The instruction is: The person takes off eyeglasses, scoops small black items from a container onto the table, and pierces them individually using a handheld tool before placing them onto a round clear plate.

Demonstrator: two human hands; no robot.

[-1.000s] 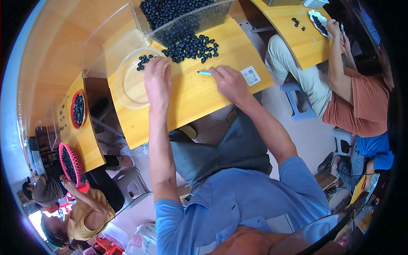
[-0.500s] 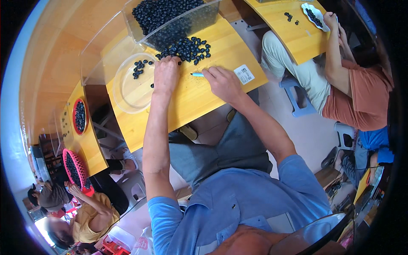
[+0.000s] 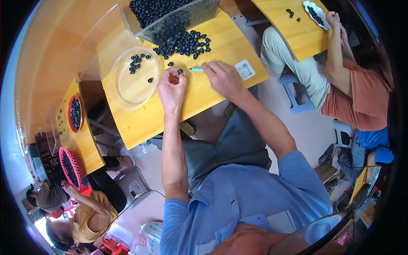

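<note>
My left hand (image 3: 172,91) pinches a single dark blueberry (image 3: 180,72) between thumb and fingertips, above the near part of the wooden table. To its right, my right hand (image 3: 223,78) is closed round a slim light-blue pen-like tool (image 3: 196,69), whose dark tip points left toward the berry without touching it. A loose pile of blueberries (image 3: 182,43) lies beyond my hands, and one stray blueberry (image 3: 171,64) sits just past my left hand. Left of that hand stands a round clear plastic dish (image 3: 127,97) with several blueberries inside.
A clear bin (image 3: 199,19) heaped with blueberries stands at the far side. A white printed label (image 3: 244,69) lies right of my right hand on the yellow table (image 3: 140,129). Co-workers sit at tables on both sides, with red baskets (image 3: 76,170) at left and a white dish (image 3: 318,16) at right.
My left hand has drawn back from the pile toward me and slightly right, now with a blueberry in its fingertips. My right hand with the tool has hardly moved.
</note>
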